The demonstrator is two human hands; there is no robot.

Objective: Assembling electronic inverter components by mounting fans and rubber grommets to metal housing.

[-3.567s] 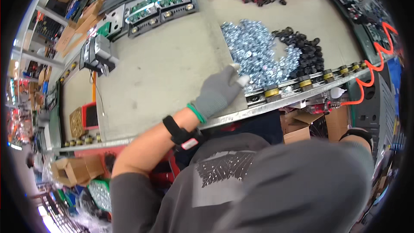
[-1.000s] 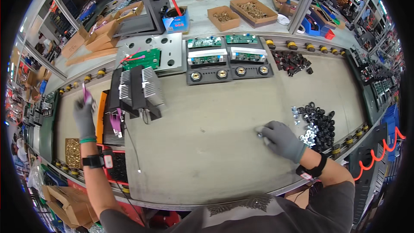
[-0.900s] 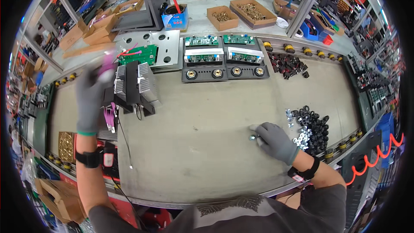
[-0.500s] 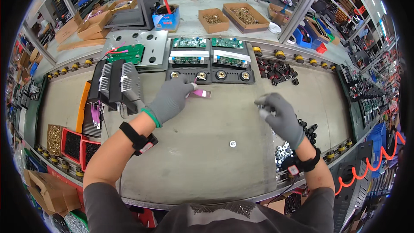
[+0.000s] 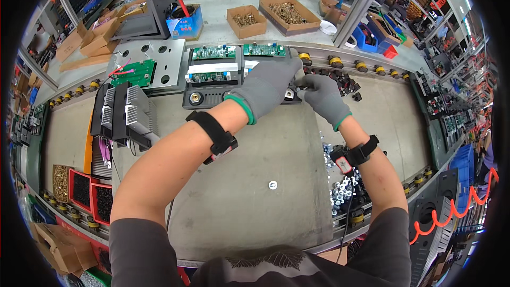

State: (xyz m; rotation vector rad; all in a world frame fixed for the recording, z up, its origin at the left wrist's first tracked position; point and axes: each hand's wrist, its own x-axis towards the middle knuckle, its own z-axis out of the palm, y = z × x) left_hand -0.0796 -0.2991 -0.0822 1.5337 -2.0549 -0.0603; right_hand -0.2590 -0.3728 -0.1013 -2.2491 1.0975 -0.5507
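Note:
Two black panels stand side by side at the far side of the bench, each carrying green circuit boards. My gloved left hand reaches over the right panel and covers most of it. Its fingers are closed at the panel's right end, and what they hold is hidden. Close against them, my gloved right hand has its fingertips pinched together by the panel's front right corner. Whatever sits in that pinch is too small to make out. On the left panel a brass-coloured nut fitting shows at the front.
A lone washer-like piece lies mid-bench. Shiny small hardware is heaped at the right, black parts beyond my right hand. Finned heat sinks stand left, near red bins. Cardboard boxes of fasteners sit on the far shelf.
My left hand has moved right from the front of the left panel to the right panel's end; its pink strip is no longer visible. My right hand has moved up and left to meet it.

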